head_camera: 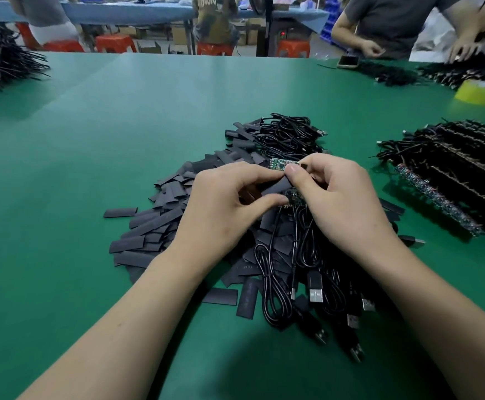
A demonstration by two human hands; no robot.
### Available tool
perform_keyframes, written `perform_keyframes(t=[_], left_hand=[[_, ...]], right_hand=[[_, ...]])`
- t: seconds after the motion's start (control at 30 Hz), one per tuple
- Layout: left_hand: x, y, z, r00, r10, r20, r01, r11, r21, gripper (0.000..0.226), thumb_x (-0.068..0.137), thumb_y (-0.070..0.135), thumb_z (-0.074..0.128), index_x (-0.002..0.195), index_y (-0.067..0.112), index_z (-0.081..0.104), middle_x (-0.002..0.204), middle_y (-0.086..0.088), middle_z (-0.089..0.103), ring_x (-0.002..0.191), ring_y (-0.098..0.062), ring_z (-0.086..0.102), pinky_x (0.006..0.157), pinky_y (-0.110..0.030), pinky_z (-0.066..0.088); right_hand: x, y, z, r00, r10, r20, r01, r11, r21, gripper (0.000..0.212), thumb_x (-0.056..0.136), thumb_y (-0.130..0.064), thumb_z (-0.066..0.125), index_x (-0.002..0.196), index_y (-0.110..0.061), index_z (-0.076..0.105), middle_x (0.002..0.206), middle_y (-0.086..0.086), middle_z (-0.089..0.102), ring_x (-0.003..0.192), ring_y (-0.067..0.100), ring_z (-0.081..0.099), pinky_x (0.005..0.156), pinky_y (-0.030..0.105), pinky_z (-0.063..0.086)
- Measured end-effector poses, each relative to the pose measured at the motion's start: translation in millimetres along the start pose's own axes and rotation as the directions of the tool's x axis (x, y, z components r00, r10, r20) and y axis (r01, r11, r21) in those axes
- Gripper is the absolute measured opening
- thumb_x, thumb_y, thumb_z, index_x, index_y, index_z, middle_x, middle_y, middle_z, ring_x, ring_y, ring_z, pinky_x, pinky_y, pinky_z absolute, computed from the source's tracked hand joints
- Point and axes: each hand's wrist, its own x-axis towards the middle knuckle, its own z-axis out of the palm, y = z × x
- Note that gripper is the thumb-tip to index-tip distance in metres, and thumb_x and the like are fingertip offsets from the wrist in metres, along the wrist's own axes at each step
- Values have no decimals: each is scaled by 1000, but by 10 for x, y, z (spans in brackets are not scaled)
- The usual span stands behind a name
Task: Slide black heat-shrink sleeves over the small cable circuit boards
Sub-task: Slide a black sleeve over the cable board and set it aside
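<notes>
My left hand and my right hand meet over a heap of flat black heat-shrink sleeves on the green table. Between the fingertips lies one black sleeve, pinched by my left thumb and forefinger and by my right thumb. A small green circuit board sticks out beyond my fingers, and a second dark board shows just below the sleeve. Black cables with USB plugs trail from under my hands toward me.
A coil of black cables lies behind the heap. Rows of cables with boards are stacked at the right. A yellow tape roll, a phone and another person's hands are at the far right; a black cable bundle at far left.
</notes>
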Motion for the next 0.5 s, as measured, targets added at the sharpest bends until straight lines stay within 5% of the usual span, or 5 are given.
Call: perform_keyframes(t=[0.17, 0.5], left_hand=[[33, -19, -43, 978, -175, -113, 164, 981, -101, 23, 82, 22, 85, 104, 23, 81, 91, 14, 78, 79, -5, 72, 78, -25, 58], [36, -23, -36, 954, -276, -113, 242, 938, -247, 22, 81, 18, 85, 96, 34, 79, 85, 16, 78, 83, -11, 76, 82, -37, 61]], right_hand=[[15, 11, -58, 1000, -12, -14, 13, 994, 107, 35, 101, -38, 53, 75, -18, 65, 51, -9, 46, 50, 7, 37, 53, 30, 31], [20, 13, -59, 999, 6, 35, -13, 982, 187, 39, 102, -36, 52, 70, -16, 61, 53, 2, 39, 51, 14, 34, 54, 35, 29]])
